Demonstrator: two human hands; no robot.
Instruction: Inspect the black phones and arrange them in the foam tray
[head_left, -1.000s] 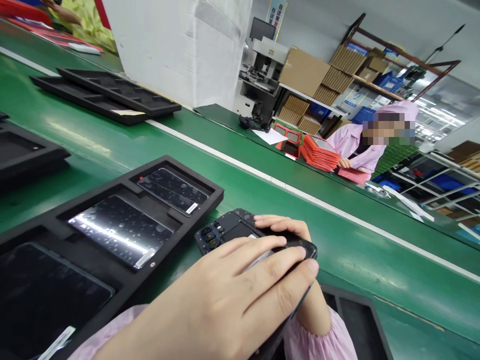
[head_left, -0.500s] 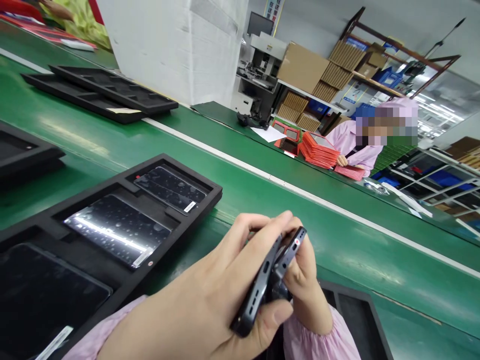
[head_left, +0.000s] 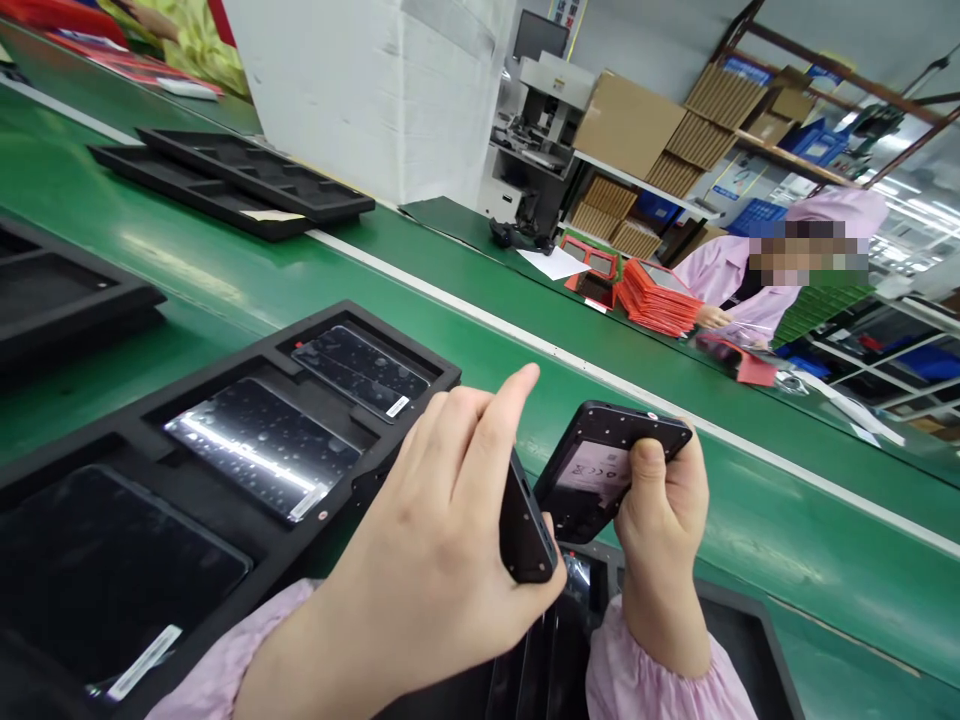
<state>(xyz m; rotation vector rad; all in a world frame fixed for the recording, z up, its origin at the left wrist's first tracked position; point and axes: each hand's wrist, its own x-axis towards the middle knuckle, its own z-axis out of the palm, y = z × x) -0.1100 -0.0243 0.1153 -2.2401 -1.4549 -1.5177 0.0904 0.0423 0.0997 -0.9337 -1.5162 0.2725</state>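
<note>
My left hand is closed around a dark phone body, held on edge with its screw-dotted end towards me. My right hand pinches a second phone body by its far edge, thumb on top. This one has no back cover, so a pale battery label and small screws show. The two phone bodies stand close together at their lower edges and spread apart above; whether they touch I cannot tell. Left of my hands lies a black foam tray with several film-covered phone screens in its slots.
Another black tray lies under my right forearm. Further black trays are at the left and stacked trays at the back beside a white block. Across the green bench, a person in pink sits by red frames.
The two phone bodies, pressed close before, have come apart. My right hand has moved right and turned its phone, so the inside with the battery faces me. My left index finger has lifted.
</note>
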